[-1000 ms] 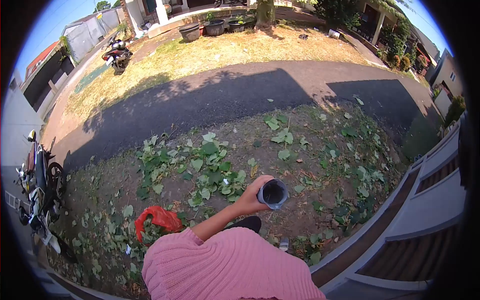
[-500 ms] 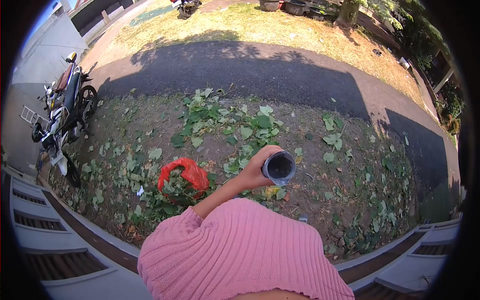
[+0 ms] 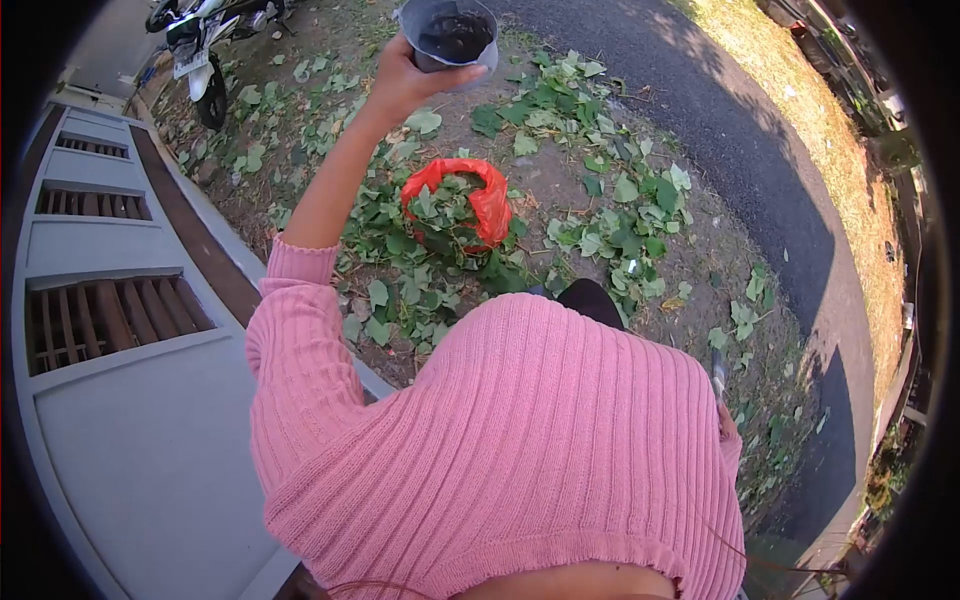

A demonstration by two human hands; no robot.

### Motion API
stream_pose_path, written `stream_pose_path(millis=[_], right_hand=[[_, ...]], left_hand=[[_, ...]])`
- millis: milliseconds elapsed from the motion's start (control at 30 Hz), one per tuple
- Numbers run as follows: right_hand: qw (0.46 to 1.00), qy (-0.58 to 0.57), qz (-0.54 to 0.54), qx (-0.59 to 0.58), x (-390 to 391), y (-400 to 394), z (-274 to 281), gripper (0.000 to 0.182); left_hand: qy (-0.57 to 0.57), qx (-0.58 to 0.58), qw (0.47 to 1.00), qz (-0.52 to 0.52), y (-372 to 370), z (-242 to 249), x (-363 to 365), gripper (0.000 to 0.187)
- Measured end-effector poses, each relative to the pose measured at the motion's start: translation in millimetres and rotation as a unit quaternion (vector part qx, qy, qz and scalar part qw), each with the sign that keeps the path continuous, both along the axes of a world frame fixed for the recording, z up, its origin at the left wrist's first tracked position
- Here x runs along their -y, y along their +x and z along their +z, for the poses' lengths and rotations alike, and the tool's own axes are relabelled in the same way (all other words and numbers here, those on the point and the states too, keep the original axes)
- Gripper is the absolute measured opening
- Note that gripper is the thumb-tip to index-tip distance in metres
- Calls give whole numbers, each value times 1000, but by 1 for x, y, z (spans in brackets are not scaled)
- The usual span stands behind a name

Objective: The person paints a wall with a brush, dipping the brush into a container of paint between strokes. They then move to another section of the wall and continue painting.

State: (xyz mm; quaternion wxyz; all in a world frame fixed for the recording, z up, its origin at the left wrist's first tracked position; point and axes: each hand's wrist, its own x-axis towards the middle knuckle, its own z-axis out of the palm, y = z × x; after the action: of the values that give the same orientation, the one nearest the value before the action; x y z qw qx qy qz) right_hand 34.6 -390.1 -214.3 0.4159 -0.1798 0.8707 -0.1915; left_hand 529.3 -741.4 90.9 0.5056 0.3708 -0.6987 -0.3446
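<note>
My left hand, at the end of an outstretched arm, is closed around a grey pot. The pot's open mouth faces me, with dark material inside and a thin, pale plastic-like rim. Below it on the ground stands a red plastic bag, its mouth open and green leaves inside. My right hand shows only in part past the right side of my pink top. It appears closed on a slim greyish thing whose kind I cannot make out.
Cut green leaves lie scattered over the bare soil. A motorbike stands at the upper left by a grey-white wall with slatted vents. An asphalt path runs along the right. Something black shows beyond my chest.
The view has turned to the left. My left hand has carried the pot leftward, past the red bag. Part of my right hand now shows at the right.
</note>
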Motion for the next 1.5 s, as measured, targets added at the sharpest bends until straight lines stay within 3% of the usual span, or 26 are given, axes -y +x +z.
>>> stream_pose_path(millis=[133, 200, 333, 400, 533, 600, 867, 1000, 1367, 1500], right_hand=[[999, 6, 45, -9, 31, 19, 16, 46], [997, 9, 70, -11, 45, 26, 19, 46], [993, 10, 114, -13, 74, 42, 20, 46], [991, 11, 135, -12, 86, 50, 16, 45], [985, 21, 172, -9, 106, 64, 7, 45], [982, 28, 186, -10, 115, 75, 3, 45], [977, 56, 203, -25, 144, 125, -18, 44], [975, 68, 210, -37, 155, 150, -22, 44], [948, 74, 308, -33, 247, 238, -38, 43], [918, 54, 393, -7, 304, 291, -46, 43]], left_hand=[[36, -38, 998, 45, 32, 24, 22, 66], [-34, -124, 991, 35, 38, 18, 18, 65], [-19, -79, 987, 139, 60, -2, -18, 65], [-26, -105, 987, 122, 76, -13, -27, 66], [-20, -58, 980, 187, 110, -32, -51, 70], [-34, -44, 984, 167, 128, -35, -56, 44], [-12, 42, 981, 191, 229, -3, -39, 42], [-31, 15, 980, 198, 261, 9, -11, 41], [-28, 49, 959, 278, 277, -36, -18, 47], [19, -45, 946, 321, 276, -53, -54, 56]])
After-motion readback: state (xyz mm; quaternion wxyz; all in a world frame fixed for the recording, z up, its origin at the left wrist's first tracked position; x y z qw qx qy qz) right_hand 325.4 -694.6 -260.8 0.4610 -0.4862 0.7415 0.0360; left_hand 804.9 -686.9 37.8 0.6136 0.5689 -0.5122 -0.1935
